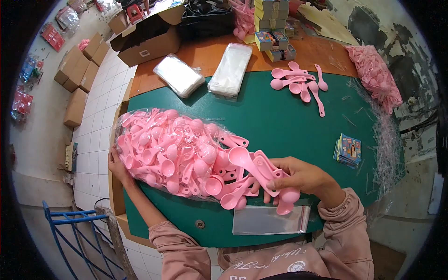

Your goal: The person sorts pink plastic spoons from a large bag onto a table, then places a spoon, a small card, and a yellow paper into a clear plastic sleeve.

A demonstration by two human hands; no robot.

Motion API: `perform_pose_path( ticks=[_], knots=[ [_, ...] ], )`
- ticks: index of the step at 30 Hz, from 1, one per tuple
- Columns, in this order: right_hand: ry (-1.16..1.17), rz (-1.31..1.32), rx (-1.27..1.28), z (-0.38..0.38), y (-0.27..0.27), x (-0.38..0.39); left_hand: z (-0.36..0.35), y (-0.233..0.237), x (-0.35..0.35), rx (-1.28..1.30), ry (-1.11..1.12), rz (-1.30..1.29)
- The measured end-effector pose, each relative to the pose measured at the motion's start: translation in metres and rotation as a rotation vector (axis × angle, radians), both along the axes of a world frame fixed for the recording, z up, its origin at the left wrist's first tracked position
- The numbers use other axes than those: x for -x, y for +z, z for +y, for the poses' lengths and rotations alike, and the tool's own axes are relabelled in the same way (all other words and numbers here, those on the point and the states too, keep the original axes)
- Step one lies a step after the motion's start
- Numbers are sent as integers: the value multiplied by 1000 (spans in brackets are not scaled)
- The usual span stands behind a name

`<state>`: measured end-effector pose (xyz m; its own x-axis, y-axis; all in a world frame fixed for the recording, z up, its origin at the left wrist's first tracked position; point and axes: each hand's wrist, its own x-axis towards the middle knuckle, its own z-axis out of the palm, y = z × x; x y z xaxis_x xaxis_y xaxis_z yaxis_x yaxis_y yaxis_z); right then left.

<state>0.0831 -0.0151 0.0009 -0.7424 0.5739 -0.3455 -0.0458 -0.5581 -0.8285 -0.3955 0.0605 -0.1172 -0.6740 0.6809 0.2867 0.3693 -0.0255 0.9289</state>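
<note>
A clear plastic bag [163, 154] full of pink measuring spoons lies on the green table, its mouth toward the right. At the bag's left end, my left hand [117, 165] holds it, with the fingers partly hidden behind the plastic. My right hand [301, 176] is closed around several pink measuring spoons [254, 169] at the bag's mouth. Other spoons spill out beside and below that hand. Just under it lies a flat clear plastic pouch [270, 220] near the table's front edge.
Two stacks of clear pouches [229, 70] lie at the back. Loose pink spoons [303, 84] are at the back right, with a small pile of printed cards [348, 150] nearer. Bundled card stacks [271, 39], an open cardboard box [147, 46] and another spoon bag [373, 72] line the far side.
</note>
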Motion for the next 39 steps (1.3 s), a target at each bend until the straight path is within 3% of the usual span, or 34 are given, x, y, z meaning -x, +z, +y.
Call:
perform_pose_path(
  ticks=[3,5,7,8,9,10,12,13,15,17,19,22,26,38,39],
  knots=[
    [-37,21,46,9,-9,-8,0,0,0,-2,-2,2],
    [-9,-242,-370,33,-20,-31,-1,0,-1,0,6,-5],
    [-95,-719,-522,61,-2,-44,0,0,-2,-21,-13,-42],
    [-133,-771,-805,82,-26,-64,1,1,-1,-24,-10,-36],
    [-188,-993,-1013,101,-40,-77,1,-1,-1,-30,2,-18],
    [-280,-1105,-1057,115,-38,-78,1,-2,-2,-35,15,-3],
    [-512,-1513,-1502,114,-40,-65,1,2,-6,-44,12,-9],
    [-508,-1507,-1506,109,-39,-58,1,3,-8,-29,22,-17],
    [-422,-1173,-1514,82,-19,-26,0,2,-6,-11,40,-23],
    [13,-681,-1369,52,-15,3,0,-2,-2,-24,11,-9],
    [225,-518,-1293,14,-17,32,2,-2,-1,-27,12,-33],
    [351,-559,-1493,-4,-28,53,1,-5,5,0,-2,-51],
    [346,-497,-1536,4,-38,53,1,-3,1,2,1,10],
    [424,-646,-1428,-1,-46,30,1,-1,-3,-40,-20,-62],
    [402,-571,-1315,0,-48,26,1,-1,-2,-40,-21,-63]
  ],
)
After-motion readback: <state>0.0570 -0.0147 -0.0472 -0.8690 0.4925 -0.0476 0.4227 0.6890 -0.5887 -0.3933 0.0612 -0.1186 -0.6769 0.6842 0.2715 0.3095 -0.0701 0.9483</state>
